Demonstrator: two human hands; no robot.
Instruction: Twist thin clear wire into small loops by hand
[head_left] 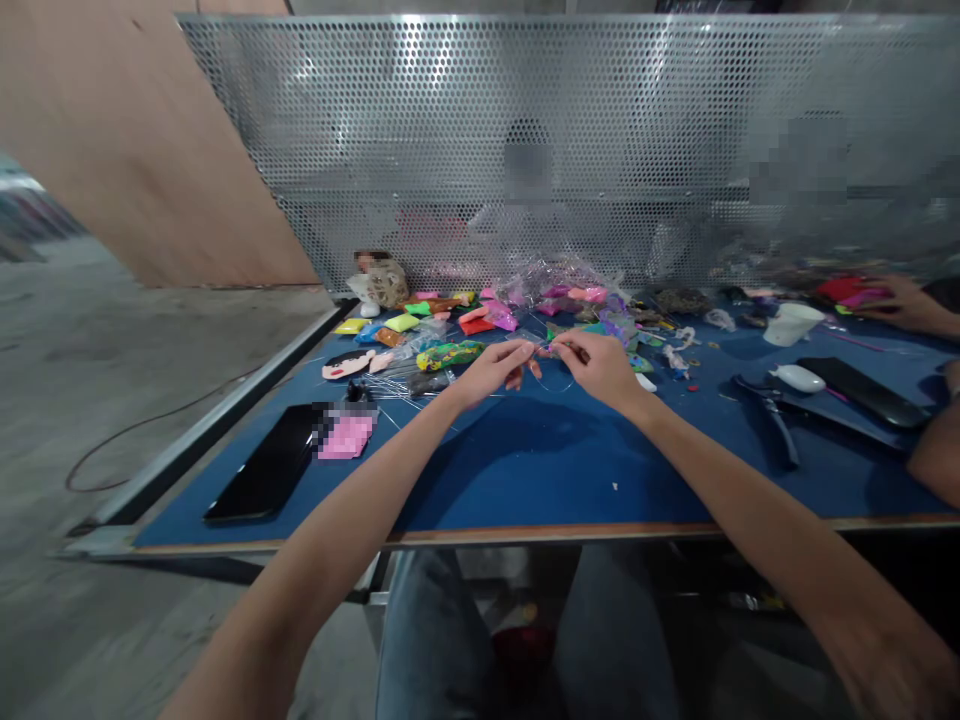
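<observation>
Dim, cool light, edges stretched
Glare dots the metal screen [420, 70]; soft shadow darkens the table [510, 495]; the floor [67, 370] looks blurred.

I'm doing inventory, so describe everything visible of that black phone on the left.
The black phone is a thin, glossy-looking slab with an unlit face, lying flat and slanted on the blue tabletop, toward its left side. Pixelation hides the phone's far right corner, so contact with the pink item there is unclear.
</observation>
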